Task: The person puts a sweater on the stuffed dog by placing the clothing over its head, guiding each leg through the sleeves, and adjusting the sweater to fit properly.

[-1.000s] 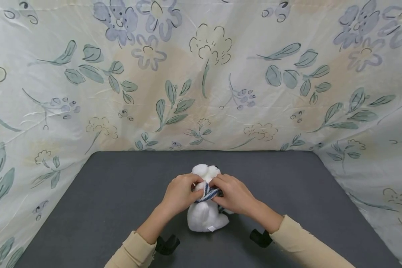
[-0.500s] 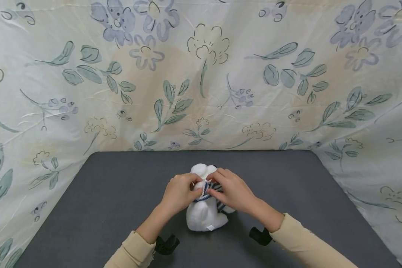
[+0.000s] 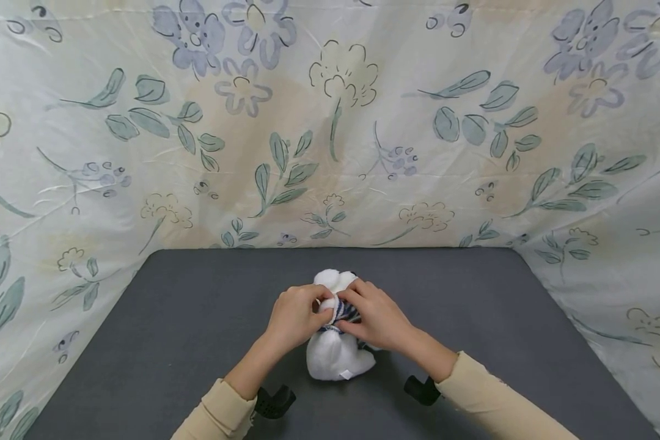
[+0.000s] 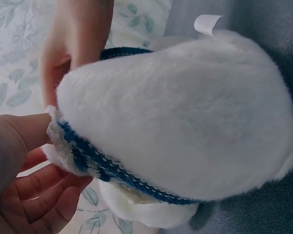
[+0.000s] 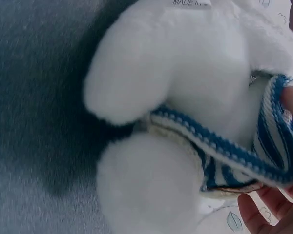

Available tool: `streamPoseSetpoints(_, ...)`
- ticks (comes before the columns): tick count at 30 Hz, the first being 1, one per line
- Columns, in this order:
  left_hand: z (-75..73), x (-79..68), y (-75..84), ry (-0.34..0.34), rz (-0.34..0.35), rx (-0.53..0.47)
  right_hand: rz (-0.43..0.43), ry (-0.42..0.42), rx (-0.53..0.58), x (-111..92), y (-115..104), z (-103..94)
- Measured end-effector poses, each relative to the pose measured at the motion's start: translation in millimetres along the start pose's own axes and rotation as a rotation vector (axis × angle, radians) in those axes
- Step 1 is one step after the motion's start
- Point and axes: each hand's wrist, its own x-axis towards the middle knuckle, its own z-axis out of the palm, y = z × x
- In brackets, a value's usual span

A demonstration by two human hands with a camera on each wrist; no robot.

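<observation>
A white plush toy (image 3: 332,360) sits upright on the table, a small tag at its base. A blue-and-white striped knitted garment (image 3: 348,310) is bunched around its neck. At the neck's left side, my left hand (image 3: 296,315) pinches the garment's pale edge, with the thumb on the knit (image 4: 83,153) in the left wrist view. Opposite, my right hand (image 3: 382,316) holds the garment's other side between thumb and fingers. The right wrist view shows the striped knit (image 5: 224,148) stretched from the toy's body to that hand; its thumb is partly hidden behind the fabric.
The dark grey table (image 3: 209,293) reaches back to a floral cloth (image 3: 363,134) that hangs behind and along both sides. A black wrist mount (image 3: 275,402) sits under the left forearm, and another black mount (image 3: 422,390) under the right.
My right hand has shifted slightly left, closer to my left hand. The striped fabric that hung down on the toy's right side is now gathered higher at the neck. My left hand stays in place.
</observation>
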Motion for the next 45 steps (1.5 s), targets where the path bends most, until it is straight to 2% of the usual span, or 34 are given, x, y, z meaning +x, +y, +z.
streamPoseSetpoints(7,1.3,-1.0,-1.1,0.021,0.0,-0.013,0.038,0.039,0.08,2,-1,7.0)
streamPoseSetpoints(15,1.4,-1.4,-4.4,0.031,-0.007,-0.038,0.017,0.043,0.013,5,1,10.9)
streamPoseSetpoints(24,-2.9,-0.5,-6.1,0.01,-0.017,-0.035,-0.054,0.033,-0.051,5,3,12.1)
streamPoseSetpoints(31,-7.9,0.5,-3.9,0.014,-0.015,-0.045,-0.02,0.002,-0.112,3,8,15.9)
streamPoseSetpoints(40,-11.1,-0.7,-3.2,0.003,-0.04,-0.088,0.01,-0.018,-0.088,2,7,16.3)
streamPoseSetpoints(45,-9.5,-1.5,-4.0,0.003,-0.089,-0.11,-0.002,0.03,-0.046,2,3,16.1)
